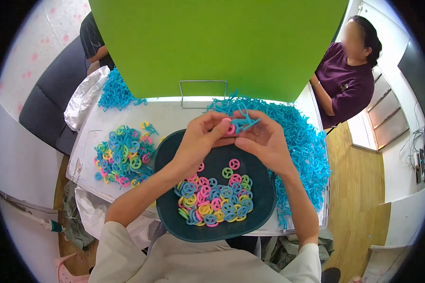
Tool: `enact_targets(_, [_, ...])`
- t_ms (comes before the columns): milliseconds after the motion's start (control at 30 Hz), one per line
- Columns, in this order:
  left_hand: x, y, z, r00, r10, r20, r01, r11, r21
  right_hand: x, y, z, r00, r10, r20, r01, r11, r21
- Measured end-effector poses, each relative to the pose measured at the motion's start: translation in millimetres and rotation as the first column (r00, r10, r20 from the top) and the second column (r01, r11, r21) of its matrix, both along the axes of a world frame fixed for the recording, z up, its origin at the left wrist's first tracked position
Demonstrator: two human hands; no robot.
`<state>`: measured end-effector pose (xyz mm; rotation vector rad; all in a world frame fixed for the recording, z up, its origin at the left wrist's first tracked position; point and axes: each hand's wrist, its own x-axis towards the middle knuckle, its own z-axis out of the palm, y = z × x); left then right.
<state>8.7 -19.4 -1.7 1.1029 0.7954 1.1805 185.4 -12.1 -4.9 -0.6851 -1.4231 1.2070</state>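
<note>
Above the dark tub (264, 200), the hands (198, 141) pinch a pink wheel (228, 127) and blue piece (242, 124).

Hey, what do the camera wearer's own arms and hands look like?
The left hand and right hand are bare, without gloves. No watch or bracelet shows on either wrist. The left forearm and right forearm are uncovered. The left sleeve and right sleeve are short, loose and plain off-white.

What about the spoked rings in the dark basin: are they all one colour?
No, the spoked rings in the dark basin are pink, blue, yellow and green.
</note>
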Motion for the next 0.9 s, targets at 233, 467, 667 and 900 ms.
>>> enact_targets(233, [8,11,-36,0.587,-0.125,-0.800,0.421,0.891,0.170,6,9,0,0.992,-0.123,0.011,0.124,0.992,-0.020])
enact_targets(467, [17,12,-77,0.267,0.240,-0.934,0.677,0.643,0.358,1,5,-1,0.996,-0.082,0.031,0.084,0.994,-0.076])
enact_targets(667, [1,14,-14,0.665,0.259,-0.700,0.118,0.889,0.442,5,9,-2,0.978,-0.206,0.030,0.206,0.978,-0.011])
enact_targets(900, [-4,12,4,0.985,0.041,-0.165,-0.010,0.984,0.179,-1,4,-8,0.927,-0.251,0.280,0.234,0.968,0.094])
